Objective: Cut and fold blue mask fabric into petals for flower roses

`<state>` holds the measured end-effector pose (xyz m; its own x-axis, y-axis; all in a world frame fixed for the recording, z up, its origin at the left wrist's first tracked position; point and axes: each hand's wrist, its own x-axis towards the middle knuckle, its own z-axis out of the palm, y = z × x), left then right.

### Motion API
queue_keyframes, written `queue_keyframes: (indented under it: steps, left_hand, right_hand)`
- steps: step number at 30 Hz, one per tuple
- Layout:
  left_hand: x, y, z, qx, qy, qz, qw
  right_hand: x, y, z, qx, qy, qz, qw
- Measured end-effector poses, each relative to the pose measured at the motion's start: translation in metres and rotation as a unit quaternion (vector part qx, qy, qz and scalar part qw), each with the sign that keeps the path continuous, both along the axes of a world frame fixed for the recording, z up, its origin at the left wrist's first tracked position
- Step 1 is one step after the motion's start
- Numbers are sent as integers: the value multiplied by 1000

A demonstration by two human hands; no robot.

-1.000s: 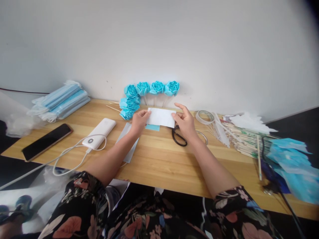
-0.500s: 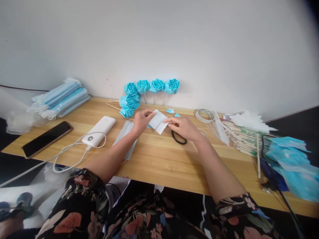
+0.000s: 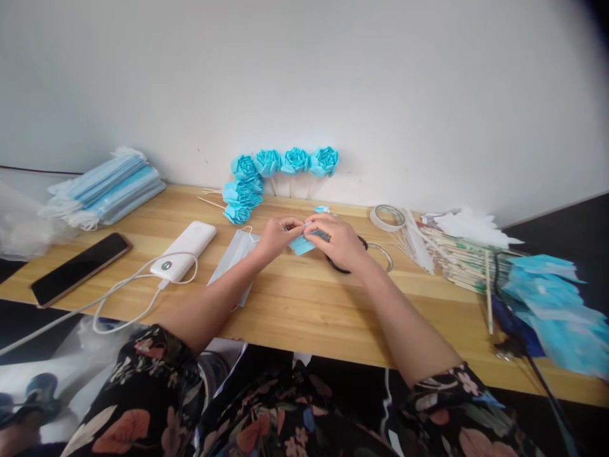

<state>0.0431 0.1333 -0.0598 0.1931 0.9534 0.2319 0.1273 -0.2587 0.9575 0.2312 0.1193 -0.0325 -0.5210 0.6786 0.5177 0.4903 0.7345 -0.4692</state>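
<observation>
My left hand [image 3: 276, 241] and my right hand [image 3: 341, 241] meet above the middle of the table, fingertips almost touching. Both are closed, pinching a small piece of mask fabric [image 3: 303, 245] whose blue side shows below the fingers. Its upper part is hidden by my fingers. A flat face mask [image 3: 229, 255] with ear loops lies beside my left forearm. Under my right hand, a black ring-shaped handle [image 3: 339, 266] is partly covered. Small blue fabric petals [image 3: 322, 209] lie just beyond my hands.
Blue fabric roses [image 3: 295, 161] on sticks rest against the wall. Stacked masks [image 3: 107, 190], a phone [image 3: 80, 269] and a cabled power bank [image 3: 184, 251] occupy the left. On the right are a tape roll [image 3: 387, 218], wooden sticks [image 3: 457, 257] and blue fabric pieces [image 3: 552, 311].
My hands have come closer together. The fabric piece, held out with its white face showing before, now shows blue under my fingers. The view has shifted slightly.
</observation>
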Motion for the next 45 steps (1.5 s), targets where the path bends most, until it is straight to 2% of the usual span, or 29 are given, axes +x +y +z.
queue_keyframes:
  steps: [6, 10, 16, 22, 24, 32, 41, 45]
  left_hand:
    - [2, -4, 1, -62, -16, -39, 997]
    - [2, -8, 7, -64, 1, -54, 996]
    - [0, -8, 11, -44, 30, -39, 998]
    - [0, -6, 11, -51, -8, -5, 999]
    - [0, -5, 10, -52, -20, -1, 998]
    - [1, -4, 6, -42, -36, -33, 998]
    - [5, -2, 0, -70, -57, -57, 994]
    - [5, -3, 2, -88, -74, -46, 992]
  right_hand:
    - [0, 2, -4, -29, 33, -61, 997]
    - [2, 3, -6, -41, 44, -77, 995]
    - [2, 4, -5, -59, 67, -93, 992]
    - [7, 11, -9, -173, 174, -64, 967]
    - [8, 12, -9, -189, 183, -67, 963]
    - [6, 8, -7, -180, 201, -102, 958]
    - [7, 7, -4, -143, 173, -113, 968]
    - [11, 6, -1, -144, 175, -84, 970]
